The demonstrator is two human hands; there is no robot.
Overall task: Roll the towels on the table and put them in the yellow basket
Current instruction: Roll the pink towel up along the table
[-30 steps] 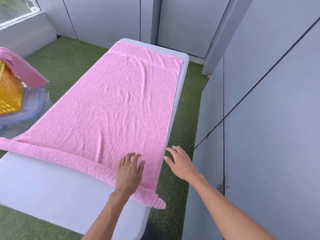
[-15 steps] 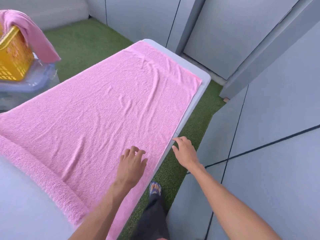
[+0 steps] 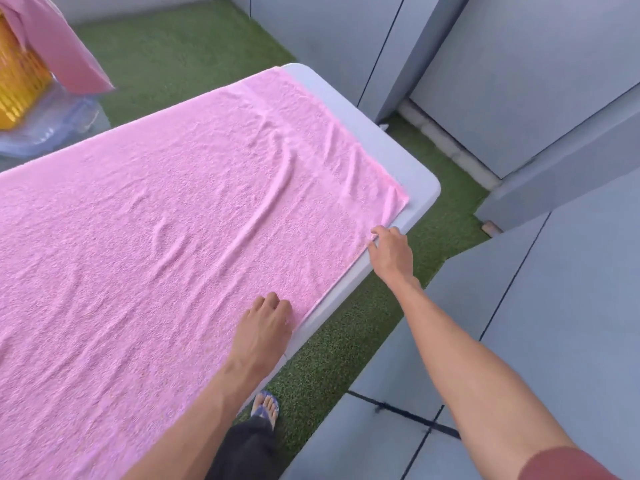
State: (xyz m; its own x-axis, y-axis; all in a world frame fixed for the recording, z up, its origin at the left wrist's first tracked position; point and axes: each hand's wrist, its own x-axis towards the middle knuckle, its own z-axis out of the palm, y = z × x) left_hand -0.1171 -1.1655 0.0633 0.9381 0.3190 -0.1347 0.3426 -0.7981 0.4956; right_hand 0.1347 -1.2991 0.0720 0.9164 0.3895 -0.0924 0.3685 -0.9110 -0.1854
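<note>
A large pink towel [image 3: 166, 244] lies spread flat over the white table [image 3: 412, 164], with a few long wrinkles near its far end. My left hand [image 3: 265, 322] sits on the towel close to the table's right edge, its fingers curled down into the cloth and the fingertips hidden. Further along that edge, my right hand [image 3: 389, 249] pinches the towel's side hem just short of the far corner. The yellow basket [image 3: 17, 88] stands at the top left, and a second pink towel [image 3: 59, 46] hangs over its rim.
The basket rests on a clear plastic bin [image 3: 59, 129] beside the table's left side. Grey wall panels [image 3: 519, 81] run close along the right, leaving a narrow strip of green turf [image 3: 332, 355]. My sandalled foot [image 3: 265, 408] stands on it.
I have moved along the table towards its far end, and the rolled near end has left the view. Both hands slid up the right edge; the right hand now pinches the hem, and the left hand's fingers curled.
</note>
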